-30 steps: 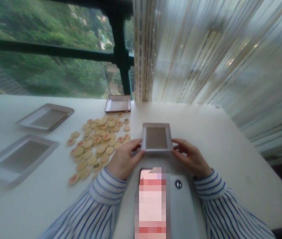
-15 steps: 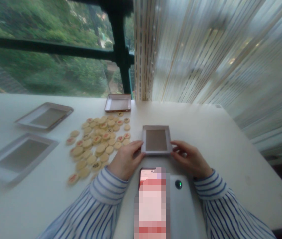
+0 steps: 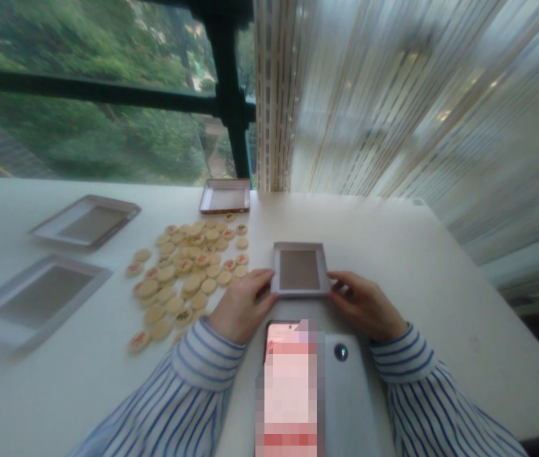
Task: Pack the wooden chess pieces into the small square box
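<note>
Both hands (image 3: pixel 240 304) (image 3: pixel 364 304) grip small tray (image 3: pixel 299 270) edges.

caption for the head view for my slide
Left hand and right hand hold a small open box on a white table beside wooden discs.

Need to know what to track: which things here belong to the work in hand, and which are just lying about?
In hand: small box, held between left hand and right hand; likely the wooden discs beside it.
Lying about: window-side box, far tray, near tray, phone, grey device.
</note>
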`<state>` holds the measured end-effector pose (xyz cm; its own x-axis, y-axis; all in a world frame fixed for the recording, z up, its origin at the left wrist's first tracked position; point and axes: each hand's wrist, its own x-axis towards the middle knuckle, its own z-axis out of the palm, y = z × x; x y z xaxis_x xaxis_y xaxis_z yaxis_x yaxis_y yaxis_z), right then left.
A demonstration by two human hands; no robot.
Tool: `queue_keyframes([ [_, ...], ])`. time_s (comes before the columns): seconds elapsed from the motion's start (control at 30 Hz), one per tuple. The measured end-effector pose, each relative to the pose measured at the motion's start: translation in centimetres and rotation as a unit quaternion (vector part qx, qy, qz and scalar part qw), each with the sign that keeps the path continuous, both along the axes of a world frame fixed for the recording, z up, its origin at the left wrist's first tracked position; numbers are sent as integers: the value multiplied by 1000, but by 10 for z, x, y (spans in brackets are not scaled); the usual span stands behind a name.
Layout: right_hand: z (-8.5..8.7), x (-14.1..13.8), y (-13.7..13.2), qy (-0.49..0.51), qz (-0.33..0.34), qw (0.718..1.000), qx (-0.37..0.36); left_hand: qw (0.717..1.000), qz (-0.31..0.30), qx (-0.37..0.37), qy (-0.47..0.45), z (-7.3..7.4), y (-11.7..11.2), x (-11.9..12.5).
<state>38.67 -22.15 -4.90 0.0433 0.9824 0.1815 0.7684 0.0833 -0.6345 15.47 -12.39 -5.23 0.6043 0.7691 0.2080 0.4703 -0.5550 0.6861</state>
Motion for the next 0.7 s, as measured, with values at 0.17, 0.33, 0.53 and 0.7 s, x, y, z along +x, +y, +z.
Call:
queue_keyframes([
  [0.17, -1, 2, -1, -4, 6, 1000, 0, 1000, 7, -4, 4, 2, -1, -1],
  [0.33, -1, 3, -2, -16, 7, 1000, -3, 1000, -4, -1, 6, 4, -1, -2],
  [0.53, -1, 3, -2, -24, 4, 1000, 0, 1000, -8, 8, 10, 0, 1, -2],
  [0.7, -1, 2, -1, -29, 3, 1000, 6, 1000, -6, 9, 16, 0, 0, -1],
])
